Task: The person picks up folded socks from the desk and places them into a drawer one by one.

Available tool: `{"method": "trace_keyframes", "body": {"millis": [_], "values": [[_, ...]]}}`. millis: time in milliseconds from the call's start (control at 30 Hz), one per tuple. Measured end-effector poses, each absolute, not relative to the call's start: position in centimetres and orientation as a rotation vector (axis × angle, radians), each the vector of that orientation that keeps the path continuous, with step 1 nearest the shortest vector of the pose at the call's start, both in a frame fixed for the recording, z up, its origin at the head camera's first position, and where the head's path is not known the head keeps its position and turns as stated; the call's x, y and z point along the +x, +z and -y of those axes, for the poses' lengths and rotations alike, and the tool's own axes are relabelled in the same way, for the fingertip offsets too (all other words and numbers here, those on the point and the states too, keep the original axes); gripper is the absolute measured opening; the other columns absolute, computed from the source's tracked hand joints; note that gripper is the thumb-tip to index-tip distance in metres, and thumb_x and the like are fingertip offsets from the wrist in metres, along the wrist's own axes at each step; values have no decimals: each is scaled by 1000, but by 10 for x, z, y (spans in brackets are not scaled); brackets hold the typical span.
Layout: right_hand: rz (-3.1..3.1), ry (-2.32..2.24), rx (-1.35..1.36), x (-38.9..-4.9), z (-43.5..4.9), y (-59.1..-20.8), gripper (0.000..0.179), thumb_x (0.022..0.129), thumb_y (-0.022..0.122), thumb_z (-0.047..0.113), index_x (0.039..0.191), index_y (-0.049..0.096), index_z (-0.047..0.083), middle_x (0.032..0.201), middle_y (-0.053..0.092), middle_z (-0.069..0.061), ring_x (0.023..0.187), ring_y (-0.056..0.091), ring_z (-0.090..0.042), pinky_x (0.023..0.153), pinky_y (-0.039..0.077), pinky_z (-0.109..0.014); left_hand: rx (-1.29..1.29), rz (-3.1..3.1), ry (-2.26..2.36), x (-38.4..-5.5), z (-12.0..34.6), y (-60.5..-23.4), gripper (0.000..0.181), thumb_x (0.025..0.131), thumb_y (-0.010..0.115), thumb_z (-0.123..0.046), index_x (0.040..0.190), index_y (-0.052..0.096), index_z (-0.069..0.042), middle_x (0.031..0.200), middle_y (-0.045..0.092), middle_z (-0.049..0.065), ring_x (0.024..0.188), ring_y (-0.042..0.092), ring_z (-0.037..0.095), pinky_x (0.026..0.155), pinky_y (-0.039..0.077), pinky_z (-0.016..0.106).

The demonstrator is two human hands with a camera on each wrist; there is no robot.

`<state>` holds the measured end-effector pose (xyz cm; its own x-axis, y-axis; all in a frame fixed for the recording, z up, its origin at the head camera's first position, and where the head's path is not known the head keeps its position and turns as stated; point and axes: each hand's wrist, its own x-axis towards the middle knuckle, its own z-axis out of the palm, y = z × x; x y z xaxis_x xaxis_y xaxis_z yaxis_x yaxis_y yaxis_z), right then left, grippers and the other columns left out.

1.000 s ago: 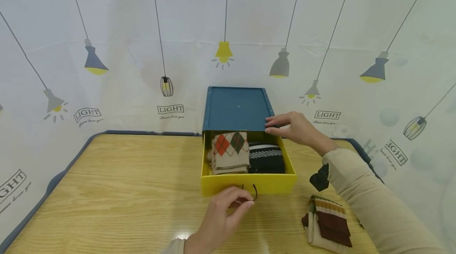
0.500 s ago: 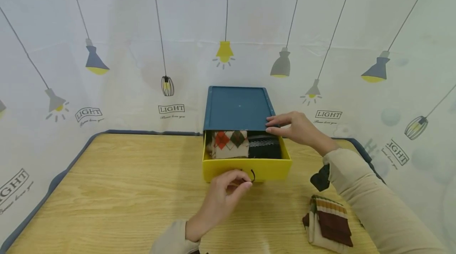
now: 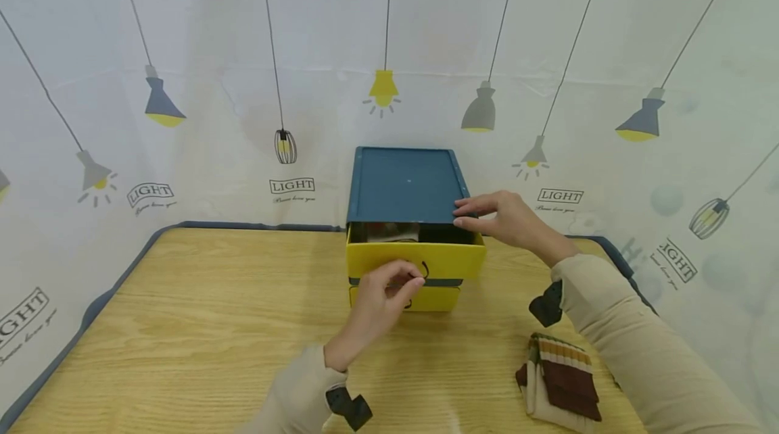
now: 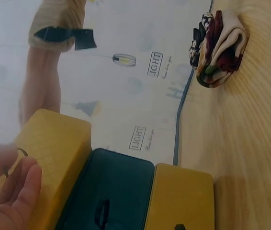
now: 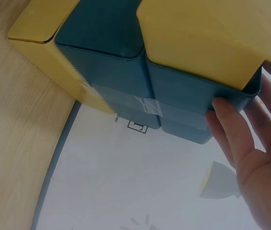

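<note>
Yellow top drawer (image 3: 452, 260), now nearly all the way in.

Over the last second its front has travelled to the far side, and the left hand (image 3: 376, 300), pinching the black loop (image 3: 425, 268), has gone with it, bringing more of the left sleeve (image 3: 298, 387) and its black wrist strap (image 3: 349, 408) into my view. The folded argyle socks (image 3: 389, 232), plain to see before, show only as a dim strip under the blue top (image 3: 409, 184); the black striped bundle to their right has vanished into shadow. Below, a lower yellow drawer (image 3: 435, 299) has come into sight.
</note>
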<state>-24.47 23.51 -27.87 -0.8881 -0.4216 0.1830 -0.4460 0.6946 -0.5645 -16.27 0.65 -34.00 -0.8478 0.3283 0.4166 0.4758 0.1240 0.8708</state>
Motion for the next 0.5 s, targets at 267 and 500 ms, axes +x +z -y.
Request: {"method": "trace_keyframes", "body": {"millis": [267,500], "values": [[2864,969,749,-245,-236,-278,29,83,63,22,107,65,6,121,53,-11,101,55,-26,72,50,-35,-813,2207,-1859,-195,-10,-366,14,88,56,-18,92,62,-6,82,60,7,74,58,27,66,49,24],[2898,957,778,-246,-236,-274,28,85,60,21,108,64,5,123,52,-12,103,54,-28,78,48,-40,-798,2207,-1768,-213,-12,-367,13,88,56,-20,92,62,-9,85,60,2,76,58,15,69,50,25]]}}
